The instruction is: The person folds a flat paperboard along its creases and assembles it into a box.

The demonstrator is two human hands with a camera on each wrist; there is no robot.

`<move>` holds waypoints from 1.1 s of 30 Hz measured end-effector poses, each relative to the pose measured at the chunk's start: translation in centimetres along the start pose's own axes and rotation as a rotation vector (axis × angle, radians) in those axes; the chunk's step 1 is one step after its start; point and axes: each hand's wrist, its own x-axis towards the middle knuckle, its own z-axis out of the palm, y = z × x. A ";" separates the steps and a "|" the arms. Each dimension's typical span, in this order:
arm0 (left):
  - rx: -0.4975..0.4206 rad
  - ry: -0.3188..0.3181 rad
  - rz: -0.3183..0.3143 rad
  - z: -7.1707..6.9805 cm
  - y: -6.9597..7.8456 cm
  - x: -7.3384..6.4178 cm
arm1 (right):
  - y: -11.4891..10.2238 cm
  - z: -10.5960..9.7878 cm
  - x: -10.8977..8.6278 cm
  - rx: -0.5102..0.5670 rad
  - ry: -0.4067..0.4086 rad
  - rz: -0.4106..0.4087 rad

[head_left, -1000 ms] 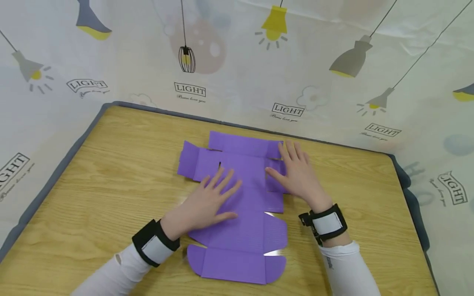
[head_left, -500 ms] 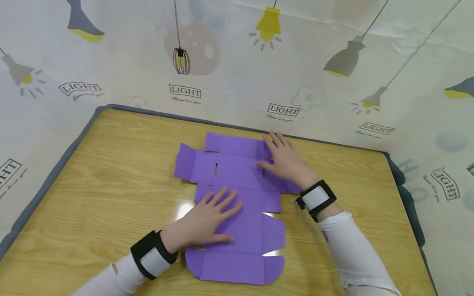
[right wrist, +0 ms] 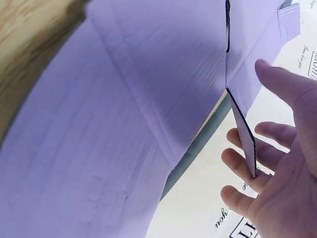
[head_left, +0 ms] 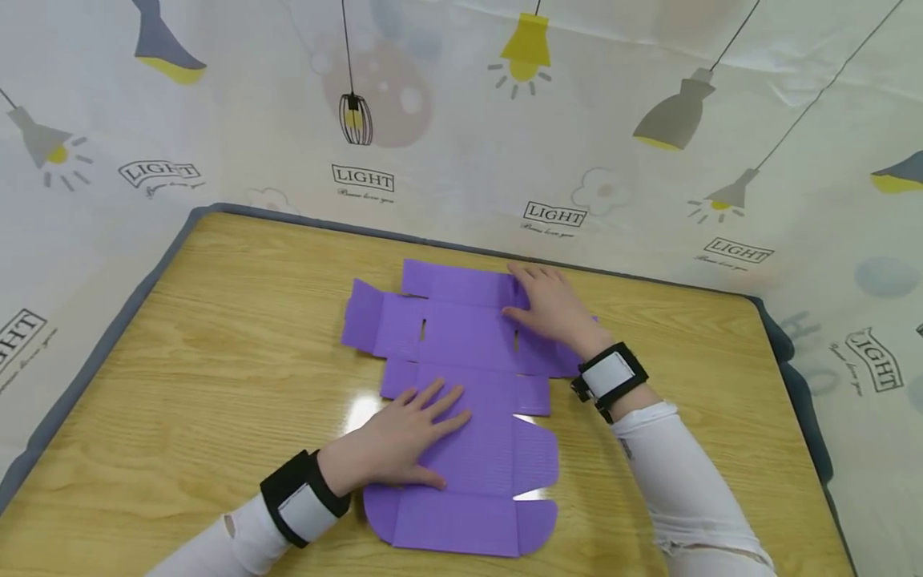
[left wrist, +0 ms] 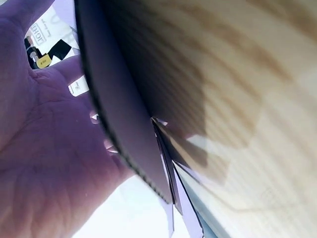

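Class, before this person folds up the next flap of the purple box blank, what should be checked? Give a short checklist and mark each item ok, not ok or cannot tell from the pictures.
1. The purple cardboard blank lies flat on the wooden table: mostly ok; the far right flap looks lifted in the right wrist view.
2. The left hand presses the near middle panel with flat fingers: ok.
3. The right hand has hold of the far right flap, fingers behind it: ok.
4. The slots are uncovered: ok for the left one; the right one lies by the thumb.
5. The crease lines are scored deep enough to fold cleanly: cannot tell.
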 end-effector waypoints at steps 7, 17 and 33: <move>-0.063 -0.016 -0.014 -0.2 -0.2 0.4 | -0.4 -1.1 -0.5 0.073 0.088 0.026; -0.106 -0.062 -0.048 -0.4 -0.7 1.3 | -1.7 -2.5 -2.3 0.192 0.229 0.062; -0.166 -0.060 -0.066 -1.1 -1.0 2.2 | -3.7 -2.6 -6.5 0.289 0.414 0.004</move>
